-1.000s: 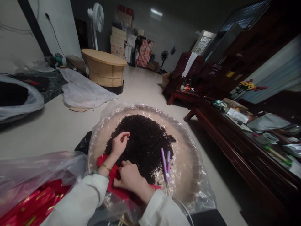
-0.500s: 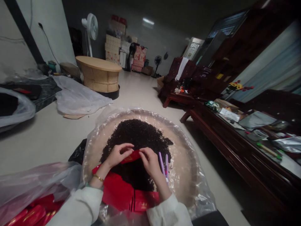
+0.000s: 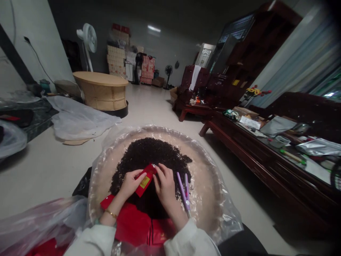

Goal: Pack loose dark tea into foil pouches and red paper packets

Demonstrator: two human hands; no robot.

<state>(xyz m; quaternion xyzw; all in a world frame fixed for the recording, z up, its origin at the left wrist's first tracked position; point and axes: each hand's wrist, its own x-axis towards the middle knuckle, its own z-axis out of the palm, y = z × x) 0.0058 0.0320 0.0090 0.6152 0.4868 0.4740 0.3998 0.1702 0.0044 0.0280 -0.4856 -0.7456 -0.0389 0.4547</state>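
Observation:
A round woven tray (image 3: 213,185) lined with clear plastic sits in front of me, with a heap of dark loose tea leaves (image 3: 149,154) on it. Over the heap, my left hand (image 3: 129,183) and my right hand (image 3: 165,185) together hold a small red packet (image 3: 145,176) with a gold mark, tilted. A purple clip tool (image 3: 183,190) with a white cord lies on the tray just right of my right hand. More red packets (image 3: 135,222) lie at the tray's near edge under my wrists.
A clear bag of red packets (image 3: 39,227) lies at lower left. A long dark wooden table (image 3: 266,160) cluttered with items runs along the right. On the floor at left are plastic sheeting (image 3: 77,121) and a round wooden stand (image 3: 101,89); fans and stacked boxes stand far back.
Both hands rose from the red packets at the tray's near edge, picked up one small packet and turned it from level to tilted over the leaves. The view shifted slightly.

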